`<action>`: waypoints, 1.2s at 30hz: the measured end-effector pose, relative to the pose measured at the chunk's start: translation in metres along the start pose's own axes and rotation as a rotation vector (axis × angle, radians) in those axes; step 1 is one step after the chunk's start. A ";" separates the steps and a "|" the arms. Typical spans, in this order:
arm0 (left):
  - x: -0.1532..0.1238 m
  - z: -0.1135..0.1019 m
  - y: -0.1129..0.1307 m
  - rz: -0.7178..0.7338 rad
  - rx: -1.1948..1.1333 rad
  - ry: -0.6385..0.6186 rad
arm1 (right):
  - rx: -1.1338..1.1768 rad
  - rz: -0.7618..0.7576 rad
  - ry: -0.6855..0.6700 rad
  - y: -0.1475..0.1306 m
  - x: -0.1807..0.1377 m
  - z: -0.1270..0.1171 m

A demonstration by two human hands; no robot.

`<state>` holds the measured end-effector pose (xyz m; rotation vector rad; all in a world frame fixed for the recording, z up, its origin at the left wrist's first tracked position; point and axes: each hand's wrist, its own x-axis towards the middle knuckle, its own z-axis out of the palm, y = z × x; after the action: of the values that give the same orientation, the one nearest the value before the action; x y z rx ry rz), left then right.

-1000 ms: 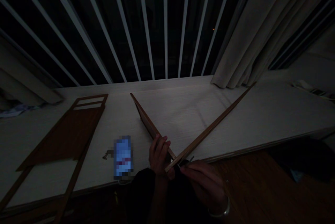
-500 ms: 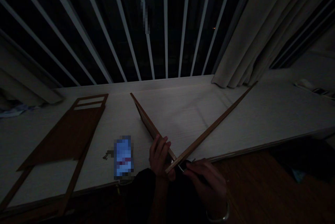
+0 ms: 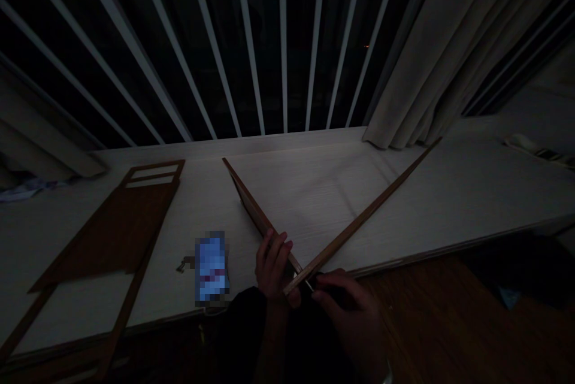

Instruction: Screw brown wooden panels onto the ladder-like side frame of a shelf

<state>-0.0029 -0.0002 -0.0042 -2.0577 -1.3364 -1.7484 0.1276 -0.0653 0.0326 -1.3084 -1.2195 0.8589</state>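
Observation:
Two brown wooden pieces meet in a V in front of me: a panel (image 3: 254, 210) on the left and a long board (image 3: 368, 211) on the right. My left hand (image 3: 273, 267) is wrapped around the panel's near end, close to where the two cross. My right hand (image 3: 350, 306) is closed in a pinch beside the near end of the board. Between its fingertips is a thin metal rod, apparently a hex key (image 3: 309, 284), with its tip at the wood. Darkness and the fingers hide the rest of the tool.
Left on the pale ledge (image 3: 323, 186) lies another wooden frame with a panel (image 3: 108, 228). A lit phone (image 3: 211, 268) rests nearby, with small metal parts (image 3: 182, 265) beside it. Behind are white window bars (image 3: 284, 42) and a curtain (image 3: 413, 60). Wooden floor (image 3: 431, 312) shows lower right.
My right hand has turned slightly and shifted a little up and left at the metal tool. The left hand and the wooden pieces stay nearly where they were.

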 end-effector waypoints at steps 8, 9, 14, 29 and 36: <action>0.003 0.003 0.006 -0.063 0.002 0.061 | 0.266 0.273 -0.014 -0.003 -0.003 0.013; 0.003 0.003 0.006 -0.060 -0.003 0.062 | 0.304 0.289 -0.016 -0.002 -0.003 0.014; 0.003 0.002 0.003 -0.030 -0.007 0.058 | 0.415 0.339 -0.002 0.000 -0.005 0.020; 0.001 0.004 0.002 -0.015 -0.011 0.067 | 0.110 0.087 0.085 -0.001 -0.016 0.024; 0.000 0.005 0.005 -0.064 0.002 0.081 | 0.009 -0.005 0.068 -0.002 -0.017 0.024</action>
<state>0.0044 0.0002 -0.0038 -1.9411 -1.3936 -1.8344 0.1011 -0.0764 0.0287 -1.3164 -1.1640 0.8099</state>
